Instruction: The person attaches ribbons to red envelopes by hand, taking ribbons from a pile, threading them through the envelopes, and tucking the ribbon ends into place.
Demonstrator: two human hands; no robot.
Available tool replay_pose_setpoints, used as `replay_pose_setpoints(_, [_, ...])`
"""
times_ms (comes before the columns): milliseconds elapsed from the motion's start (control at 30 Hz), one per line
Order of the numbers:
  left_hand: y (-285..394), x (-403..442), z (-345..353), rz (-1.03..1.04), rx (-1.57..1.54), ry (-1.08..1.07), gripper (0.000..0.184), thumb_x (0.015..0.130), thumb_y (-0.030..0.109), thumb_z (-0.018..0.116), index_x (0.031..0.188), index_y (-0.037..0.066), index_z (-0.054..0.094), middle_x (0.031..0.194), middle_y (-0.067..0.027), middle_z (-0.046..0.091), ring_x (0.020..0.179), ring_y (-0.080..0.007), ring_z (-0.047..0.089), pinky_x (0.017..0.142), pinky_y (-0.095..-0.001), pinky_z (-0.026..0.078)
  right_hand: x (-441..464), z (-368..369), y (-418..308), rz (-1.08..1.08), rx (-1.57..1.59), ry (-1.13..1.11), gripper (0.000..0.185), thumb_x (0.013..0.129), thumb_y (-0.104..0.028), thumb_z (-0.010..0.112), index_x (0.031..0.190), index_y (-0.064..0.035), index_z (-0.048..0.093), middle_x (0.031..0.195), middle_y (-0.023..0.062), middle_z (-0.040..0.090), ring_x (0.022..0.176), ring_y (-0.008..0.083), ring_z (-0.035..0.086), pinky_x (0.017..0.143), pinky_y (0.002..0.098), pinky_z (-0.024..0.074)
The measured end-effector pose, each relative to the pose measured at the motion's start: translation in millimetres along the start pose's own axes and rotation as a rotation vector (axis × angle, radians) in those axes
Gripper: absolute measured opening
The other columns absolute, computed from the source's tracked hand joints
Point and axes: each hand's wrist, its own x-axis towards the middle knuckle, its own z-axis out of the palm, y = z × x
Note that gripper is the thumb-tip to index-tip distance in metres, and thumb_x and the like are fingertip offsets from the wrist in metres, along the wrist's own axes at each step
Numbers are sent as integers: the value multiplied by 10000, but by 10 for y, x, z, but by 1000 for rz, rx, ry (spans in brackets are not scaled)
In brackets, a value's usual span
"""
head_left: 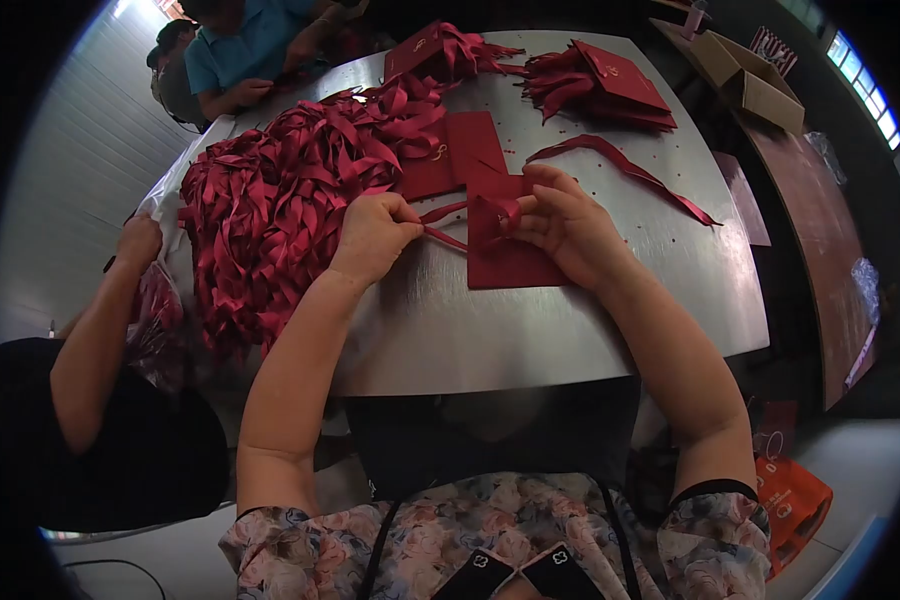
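A flat dark-red paper bag (510, 266) lies on the metal table in front of me. Thumb and fingers of my left hand (375, 238) are pinched on a red ribbon (446, 240) that runs from the bag's left side. My right hand (572, 228) rests over the bag's right part, its fingers curled around a loop of the ribbon near the bag's middle. Just behind lie more red bags (475, 148), one with a gold mark. A large heap of red ribbons (270, 205) spreads to the left of my left hand.
Beyond my right hand lies a loose red ribbon (640, 177). Stacked red bags with ribbons (630, 85) sit at the back of the table (450, 360). A person in a blue shirt (245, 55) works opposite; another person's arm (95, 340) is at left. A cardboard box (745, 80) stands right.
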Motion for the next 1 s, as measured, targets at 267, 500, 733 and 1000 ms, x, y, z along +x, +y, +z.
replay_pose_setpoints(267, [-28, -54, -68, -11, 52, 14, 99, 729, 59, 742, 786, -12, 701, 669, -77, 658, 604, -136, 604, 591, -289, 484, -6, 50, 21, 33, -93, -6, 411, 984, -81, 455, 1374, -7, 352, 996, 137, 639, 923, 257, 673, 907, 358, 543])
replay_pose_setpoints(500, [-33, -216, -235, -61, 186, 67, 87, 713, 37, 724, 780, -10, 693, 667, -100, 653, 617, -165, 622, 615, -302, 493, -6, 97, 41, -24, -134, 86, 313, 954, -76, 520, 1249, -20, 429, 989, 127, 621, 908, 218, 658, 870, 356, 561])
replay_pose_setpoints(733, [-47, -210, -219, -67, 148, 99, 82, 726, 29, 701, 792, -12, 674, 701, -95, 660, 631, -162, 621, 621, -302, 493, -69, 116, 48, -121, -222, -22, 222, 946, -60, 570, 1154, 1, 521, 978, 113, 639, 923, 207, 669, 874, 342, 562])
replay_pose_setpoints(1000, [-74, -181, -181, -116, -172, 27, 73, 791, -21, 668, 864, -15, 669, 735, -32, 649, 653, -91, 594, 612, -241, 479, -696, 353, 267, -492, -1921, -159, 549, 888, -367, 648, 1311, -35, 540, 1413, 217, 435, 1341, 357, 392, 1111, 465, 311])
